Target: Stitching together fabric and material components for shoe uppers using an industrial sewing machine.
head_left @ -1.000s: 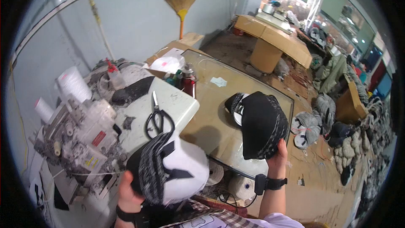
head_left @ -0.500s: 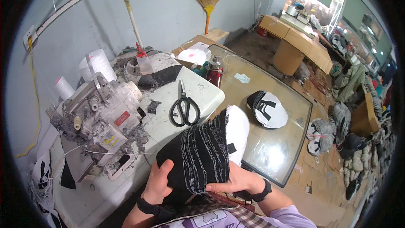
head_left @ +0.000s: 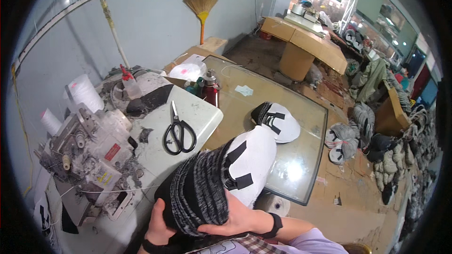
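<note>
One head-worn fisheye looks steeply down, close over the sewing table (head_left: pixel 197 113).

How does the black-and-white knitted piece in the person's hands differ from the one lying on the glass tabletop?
The held black-and-white knitted piece is gripped by both the left hand and right hand; the smaller-looking black-and-white piece on the glass tabletop lies untouched. The held one shows a wide grey-black ribbed part, the lying one mostly white. Both have white panels with black strips.

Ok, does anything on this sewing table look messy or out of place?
Yes. Dark lint and fabric scraps litter the sewing machine and the white table around it, beside the black scissors. Both hands hold a black-and-white knit piece, nothing damaged there.
</note>
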Motion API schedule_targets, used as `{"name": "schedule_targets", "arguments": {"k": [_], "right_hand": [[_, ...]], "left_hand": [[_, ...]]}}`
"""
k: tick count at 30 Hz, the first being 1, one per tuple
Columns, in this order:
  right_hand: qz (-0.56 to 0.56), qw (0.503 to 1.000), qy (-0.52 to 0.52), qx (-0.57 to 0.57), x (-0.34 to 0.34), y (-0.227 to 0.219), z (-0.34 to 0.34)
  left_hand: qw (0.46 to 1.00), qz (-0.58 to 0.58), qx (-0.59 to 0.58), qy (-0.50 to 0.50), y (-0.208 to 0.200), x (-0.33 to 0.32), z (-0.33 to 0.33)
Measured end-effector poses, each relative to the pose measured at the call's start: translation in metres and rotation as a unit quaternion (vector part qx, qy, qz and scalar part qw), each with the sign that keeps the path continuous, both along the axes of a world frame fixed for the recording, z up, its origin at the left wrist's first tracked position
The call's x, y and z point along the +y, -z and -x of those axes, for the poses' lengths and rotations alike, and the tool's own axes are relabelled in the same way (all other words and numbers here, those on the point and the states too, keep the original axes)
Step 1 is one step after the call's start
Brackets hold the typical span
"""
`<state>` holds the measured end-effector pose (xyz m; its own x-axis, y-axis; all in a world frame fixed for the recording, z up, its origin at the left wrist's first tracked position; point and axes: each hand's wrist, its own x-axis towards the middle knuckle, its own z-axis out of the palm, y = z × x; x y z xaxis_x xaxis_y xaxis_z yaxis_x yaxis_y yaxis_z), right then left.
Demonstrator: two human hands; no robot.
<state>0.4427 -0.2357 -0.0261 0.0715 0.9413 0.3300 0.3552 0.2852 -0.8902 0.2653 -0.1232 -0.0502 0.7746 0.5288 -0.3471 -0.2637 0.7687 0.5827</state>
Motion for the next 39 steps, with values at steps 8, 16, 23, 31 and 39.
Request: {"name": "schedule_targets", "arguments": {"k": [8,16,23,31,39], "right_hand": [[0.0,0.993,-0.016,-0.119,0.018,0.008,-0.005],[0.12,0.988,-0.075,0.069,0.013,-0.002,-0.015],[0.108,0.989,-0.1,0.018,0.04,0.001,-0.012],[0.015,0.933,0.285,0.219,0.061,0.051,-0.195],[0.162,0.776,0.52,0.317,0.12,0.252,-0.39]], "left_hand": [[0.997,-0.022,-0.061,0.029,0.01,0.014,0.005],[0.992,-0.118,-0.033,-0.021,0.015,0.003,-0.002],[0.997,0.028,-0.059,0.029,0.029,0.024,0.014],[0.995,0.06,0.034,-0.073,0.049,0.039,0.064],[0.986,0.061,0.09,-0.129,0.055,0.049,0.102]]}}
